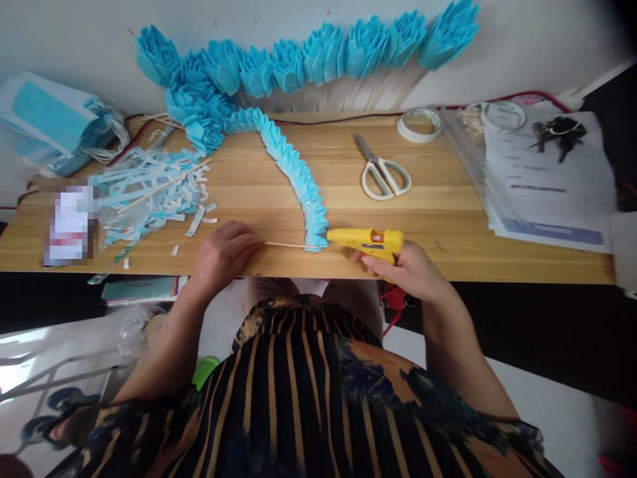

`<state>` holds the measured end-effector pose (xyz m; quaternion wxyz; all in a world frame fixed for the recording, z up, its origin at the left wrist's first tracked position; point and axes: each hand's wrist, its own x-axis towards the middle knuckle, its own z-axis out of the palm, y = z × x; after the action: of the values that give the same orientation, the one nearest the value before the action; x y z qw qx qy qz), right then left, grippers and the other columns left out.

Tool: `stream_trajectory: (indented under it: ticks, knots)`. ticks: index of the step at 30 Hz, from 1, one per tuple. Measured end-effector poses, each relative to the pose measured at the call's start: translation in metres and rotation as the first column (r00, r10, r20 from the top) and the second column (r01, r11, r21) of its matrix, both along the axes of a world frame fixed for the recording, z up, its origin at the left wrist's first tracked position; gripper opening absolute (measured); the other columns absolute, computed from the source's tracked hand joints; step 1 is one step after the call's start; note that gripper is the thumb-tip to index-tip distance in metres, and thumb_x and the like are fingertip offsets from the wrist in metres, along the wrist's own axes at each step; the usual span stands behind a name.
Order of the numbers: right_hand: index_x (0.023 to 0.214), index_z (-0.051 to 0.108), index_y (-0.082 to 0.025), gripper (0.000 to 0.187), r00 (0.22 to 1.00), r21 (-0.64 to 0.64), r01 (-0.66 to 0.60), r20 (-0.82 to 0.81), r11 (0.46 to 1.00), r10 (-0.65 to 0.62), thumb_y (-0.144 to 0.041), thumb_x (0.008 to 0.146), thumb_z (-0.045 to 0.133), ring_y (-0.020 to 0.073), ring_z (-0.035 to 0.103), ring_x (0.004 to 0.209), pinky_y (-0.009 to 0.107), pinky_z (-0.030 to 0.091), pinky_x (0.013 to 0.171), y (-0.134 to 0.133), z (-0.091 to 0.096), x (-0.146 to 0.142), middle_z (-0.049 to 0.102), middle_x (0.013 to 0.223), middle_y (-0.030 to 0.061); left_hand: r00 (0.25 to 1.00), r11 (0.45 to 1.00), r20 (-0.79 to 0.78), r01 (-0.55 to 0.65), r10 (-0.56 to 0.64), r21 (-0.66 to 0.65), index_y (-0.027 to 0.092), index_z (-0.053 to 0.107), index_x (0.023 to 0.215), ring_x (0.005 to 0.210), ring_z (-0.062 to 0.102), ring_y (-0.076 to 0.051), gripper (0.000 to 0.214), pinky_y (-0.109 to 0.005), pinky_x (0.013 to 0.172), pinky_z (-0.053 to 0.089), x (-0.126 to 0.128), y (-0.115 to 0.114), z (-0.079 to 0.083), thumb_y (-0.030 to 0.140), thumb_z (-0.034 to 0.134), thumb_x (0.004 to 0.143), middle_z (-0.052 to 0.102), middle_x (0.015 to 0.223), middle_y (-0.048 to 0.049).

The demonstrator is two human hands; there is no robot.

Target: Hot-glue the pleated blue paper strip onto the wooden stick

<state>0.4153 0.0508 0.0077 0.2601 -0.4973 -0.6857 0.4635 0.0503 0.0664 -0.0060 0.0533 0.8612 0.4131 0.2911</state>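
My left hand (227, 251) is closed on a thin wooden stick (284, 244) that lies level near the table's front edge. The stick's far end meets the lower end of a long strip of folded blue petals (293, 169), which curves back across the table. In my right hand (409, 269) is a yellow hot glue gun (371, 242), its fingers wrapped round the grip. The nozzle points left, close beside the strip's end and the stick's tip; whether it touches cannot be made out.
Blue flowers (323, 53) on sticks line the wall. Paper scraps (154, 192), a phone (70, 224) and a bag of face masks (54, 123) lie left. Scissors (382, 174), a tape roll (419, 125), keys (560, 133) and papers (547, 192) lie right.
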Motion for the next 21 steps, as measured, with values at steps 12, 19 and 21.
stream_trajectory:
  ticks: [12, 19, 21]
  knots:
    - [0.095, 0.078, -0.015, 0.031, 0.999, -0.005, 0.017, -0.040, 1.000, -0.017, -0.043, 0.088, 0.068, 0.0159, 0.062, 0.063, 0.029, 0.050, 0.059, -0.0020, 0.0015, -0.0010, 0.074, 0.083, 0.0075, 1.000, 1.000, -0.002, 0.026, -0.026, -0.007, 0.018, 0.074, 0.095, 0.083, 0.063, -0.020, 0.024, -0.033, 0.073, 0.048, -0.0025, 0.0068, -0.0009, 0.028, 0.055, 0.106, 0.071, 0.091, -0.0077]
    - [0.095, 0.077, -0.015, 0.030, 0.999, 0.000, 0.006, -0.046, 1.000, -0.006, -0.042, 0.088, 0.068, 0.0152, 0.062, 0.063, 0.029, 0.050, 0.060, -0.0012, -0.0001, 0.0005, 0.075, 0.084, 0.0074, 1.000, 1.000, 0.008, 0.021, -0.021, 0.003, 0.019, 0.074, 0.095, 0.084, 0.062, -0.020, 0.023, -0.032, 0.073, 0.047, -0.0025, 0.0074, -0.0037, 0.028, 0.055, 0.105, 0.070, 0.091, -0.0073]
    - [0.096, 0.077, -0.015, 0.030, 0.998, -0.002, 0.006, -0.054, 1.000, -0.006, -0.042, 0.089, 0.068, 0.0149, 0.063, 0.063, 0.029, 0.051, 0.060, -0.0015, -0.0016, 0.0012, 0.076, 0.086, 0.0079, 1.000, 1.000, 0.004, 0.015, -0.015, 0.002, 0.019, 0.074, 0.095, 0.083, 0.062, -0.020, 0.024, -0.032, 0.072, 0.047, -0.0023, 0.0072, -0.0039, 0.028, 0.054, 0.105, 0.070, 0.091, -0.0072]
